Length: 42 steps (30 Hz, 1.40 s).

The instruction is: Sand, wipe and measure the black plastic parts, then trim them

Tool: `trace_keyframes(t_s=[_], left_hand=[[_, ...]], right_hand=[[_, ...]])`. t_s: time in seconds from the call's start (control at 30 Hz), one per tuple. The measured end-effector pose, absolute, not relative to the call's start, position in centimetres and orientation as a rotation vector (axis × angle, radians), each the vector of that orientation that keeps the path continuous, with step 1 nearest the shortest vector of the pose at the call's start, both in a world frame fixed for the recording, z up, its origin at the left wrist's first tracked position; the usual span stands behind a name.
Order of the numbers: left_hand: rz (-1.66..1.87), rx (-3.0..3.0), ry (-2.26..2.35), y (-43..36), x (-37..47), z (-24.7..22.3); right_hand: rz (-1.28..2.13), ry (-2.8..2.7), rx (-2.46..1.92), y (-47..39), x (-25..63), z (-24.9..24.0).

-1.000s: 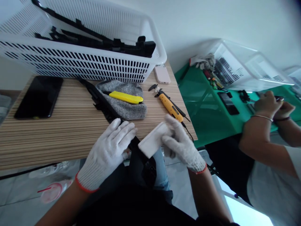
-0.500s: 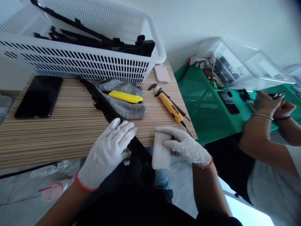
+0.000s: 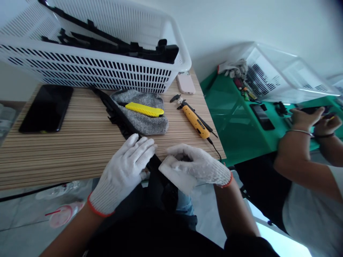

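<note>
A long black plastic trim strip [image 3: 122, 117] lies slantwise over the table's front edge, its near end above my lap. My gloved left hand [image 3: 128, 160] is closed over the middle of the strip, fingers on top and thumb on the near side. In my gloved right hand [image 3: 197, 162] is a white rectangular block [image 3: 178, 175], pinched between thumb and fingers. The block is tilted, and its left edge meets or overlaps the strip just right of my left hand. Whether it is a sponge or a sanding block I cannot tell.
Behind stands a white basket [image 3: 107, 69] with several black strips. On the table are a grey cloth [image 3: 152, 126] under a yellow utility knife [image 3: 144, 109], a corded orange tool [image 3: 195, 121], calipers, a black phone [image 3: 46, 109] and a pink phone [image 3: 186, 83]. A co-worker's hands [image 3: 305, 119] are at right.
My right hand has shifted left and turned the white block from upright to slanted, bringing it against or over the strip. My left hand stays on the strip.
</note>
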<state>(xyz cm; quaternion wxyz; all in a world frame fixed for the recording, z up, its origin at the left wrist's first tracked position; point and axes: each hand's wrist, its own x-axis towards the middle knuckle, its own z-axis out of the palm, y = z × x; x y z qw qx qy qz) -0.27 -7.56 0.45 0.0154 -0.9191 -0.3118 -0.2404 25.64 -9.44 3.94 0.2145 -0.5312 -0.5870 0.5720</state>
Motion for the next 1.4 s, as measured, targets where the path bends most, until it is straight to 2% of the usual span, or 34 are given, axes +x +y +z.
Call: trace_keyframes(t_s=[0.23, 0.43, 0.7, 0.93, 1.1, 1.3, 1.4], left_hand=[[-0.763, -2.852, -0.954, -7.5, -0.4, 0.4], [-0.691, -2.845, -0.951, -7.5, -0.4, 0.5], [-0.685, -2.83, -0.913, -7.4, -0.4, 0.4], [-0.701, -2.859, -0.956, -7.5, -0.4, 0.4], [-0.721, -2.822, -0.93, -7.4, -0.4, 0.3], [-0.701, -2.836, -0.937, -7.5, -0.3, 0.3], [-0.688, -2.835, -0.952, -7.6, -0.3, 0.3]], right_hand=[[1.366, -1.546, -1.602, -9.9, 24.3, 3.5], [1.586, -1.636, -1.537, -9.3, 25.7, 4.1], [1.412, -1.583, -1.645, -9.1, 23.8, 3.5], [1.692, -1.556, -1.453, -9.1, 25.4, 4.0], [1.568, -1.548, -1.317, -8.7, 24.3, 3.3], [1.768, -1.55, -1.314, -8.4, 25.7, 3.5], [1.762, -1.521, -1.29, -8.4, 25.5, 3.3]])
